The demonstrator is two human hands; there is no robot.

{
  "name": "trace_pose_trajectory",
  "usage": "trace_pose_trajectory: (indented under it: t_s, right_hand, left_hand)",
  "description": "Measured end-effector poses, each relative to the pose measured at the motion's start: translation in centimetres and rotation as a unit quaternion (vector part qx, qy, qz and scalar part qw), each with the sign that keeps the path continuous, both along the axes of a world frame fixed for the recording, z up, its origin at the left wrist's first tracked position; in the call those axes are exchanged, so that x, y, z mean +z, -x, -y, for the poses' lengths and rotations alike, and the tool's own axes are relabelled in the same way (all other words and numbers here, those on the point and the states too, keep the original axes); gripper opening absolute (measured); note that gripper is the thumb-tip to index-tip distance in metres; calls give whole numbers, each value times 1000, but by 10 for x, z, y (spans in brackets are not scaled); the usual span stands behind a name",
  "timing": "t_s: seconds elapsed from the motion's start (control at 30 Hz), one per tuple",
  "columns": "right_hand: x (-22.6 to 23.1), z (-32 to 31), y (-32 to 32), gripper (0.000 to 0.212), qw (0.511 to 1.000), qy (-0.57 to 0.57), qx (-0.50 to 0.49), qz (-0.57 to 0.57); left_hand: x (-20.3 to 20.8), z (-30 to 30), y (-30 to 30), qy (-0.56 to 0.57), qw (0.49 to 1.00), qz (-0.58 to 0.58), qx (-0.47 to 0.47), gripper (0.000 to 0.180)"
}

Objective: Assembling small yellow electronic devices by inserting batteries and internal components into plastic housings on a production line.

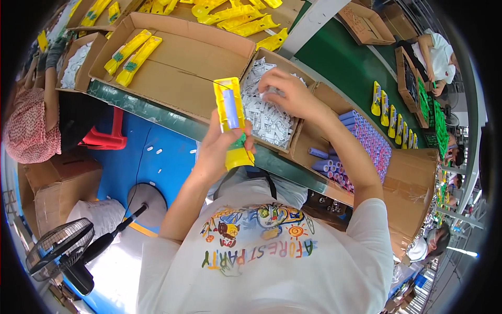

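My left hand (210, 152) is closed round a yellow plastic housing (240, 158), held tilted upright. A purple cylindrical battery cell (230, 109) lies in its upper part, and a bit of green circuit board (238, 142) shows below the cell, partly behind my fingers. A thin dark wire runs off its top end. My right hand (291, 95) reaches over a cardboard box of small white plastic pieces (269, 120), thumb and fingers curled together at the pile. What sits between those fingertips is too small to make out.
Left of the white pieces, a shallow cardboard tray (183, 47) holds two yellow housings (137, 60). Purple cells (361, 141) fill a box at right. More yellow shells (240, 18) lie beyond; others stand along the green bench (334, 57). A black fan (68, 251) is at lower left. Co-workers sit at both sides.
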State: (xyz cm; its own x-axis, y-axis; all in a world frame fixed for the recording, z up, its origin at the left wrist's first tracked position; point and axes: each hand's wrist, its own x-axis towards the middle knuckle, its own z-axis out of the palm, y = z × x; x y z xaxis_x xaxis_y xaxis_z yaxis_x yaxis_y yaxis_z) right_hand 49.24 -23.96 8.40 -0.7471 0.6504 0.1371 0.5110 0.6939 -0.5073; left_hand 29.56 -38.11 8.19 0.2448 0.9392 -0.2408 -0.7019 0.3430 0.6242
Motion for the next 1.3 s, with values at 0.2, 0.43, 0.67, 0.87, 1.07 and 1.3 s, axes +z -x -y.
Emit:
trace_pose_trajectory:
  t_s: [0.2,0.43,0.67,0.87,1.07,1.3]
  right_hand:
    - [14,18,-13,16,973,143,8,-181]
    - [35,52,2,19,937,264,-104,-202]
    - [44,62,15,28,911,194,-218,-291]
    - [46,62,-10,19,944,248,-113,-185]
    - [27,-149,-279,29,919,-130,-345,-141]
    - [-101,-211,-449,25,948,-77,-264,162]
  left_hand:
    - [-4,5,-11,-4,998,35,-58,48]
    - [-10,15,-24,-36,990,-124,-57,34]
    - [-8,9,-14,-140,958,-216,-126,39]
    - [-13,11,-26,-150,970,-95,-167,49]
    - [26,-88,87,-206,843,-436,237,35]
    - [-18,-172,231,-132,391,-911,14,42]
